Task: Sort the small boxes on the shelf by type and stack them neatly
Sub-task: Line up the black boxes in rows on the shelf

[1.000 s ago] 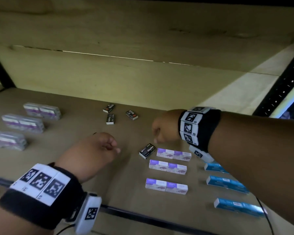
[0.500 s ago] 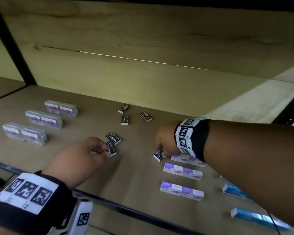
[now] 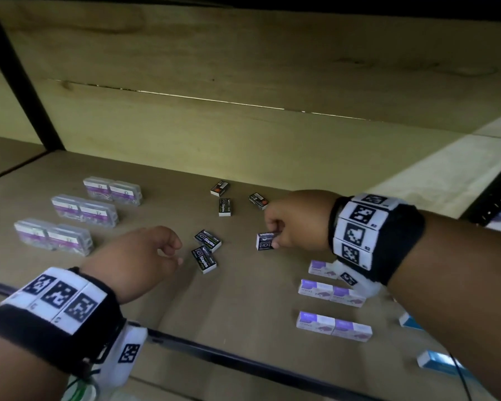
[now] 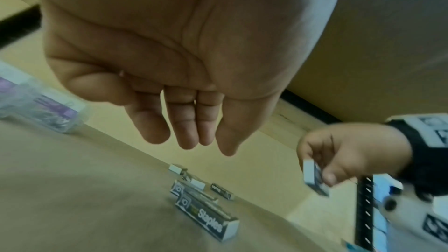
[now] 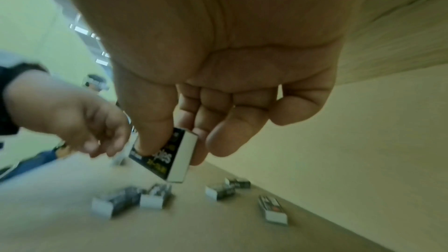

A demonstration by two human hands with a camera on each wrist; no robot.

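Note:
My right hand [image 3: 275, 237] pinches a small black staples box [image 3: 265, 241] between thumb and fingers, lifted off the shelf; the right wrist view shows this held box [image 5: 169, 157] tilted in the air. Two black staples boxes [image 3: 207, 240] [image 3: 204, 259] lie side by side mid-shelf, just right of my left hand [image 3: 174, 253]. That hand hovers empty with loosely curled fingers [image 4: 184, 131]. Three more black boxes [image 3: 224, 206] [image 3: 219, 188] [image 3: 258, 200] lie scattered further back.
Three rows of clear plastic boxes with purple labels [image 3: 83, 212] line the left of the shelf [image 3: 156, 299]. Purple-and-white boxes [image 3: 331, 293] sit in rows at right, blue boxes [image 3: 437, 361] beyond them. A black rail [image 3: 243, 358] edges the shelf front; a wooden back wall [image 3: 243, 134] stands behind.
My right hand picked the black box up from beside the purple rows and carried it left and back. My left hand let go of the box it held, leaving two side by side.

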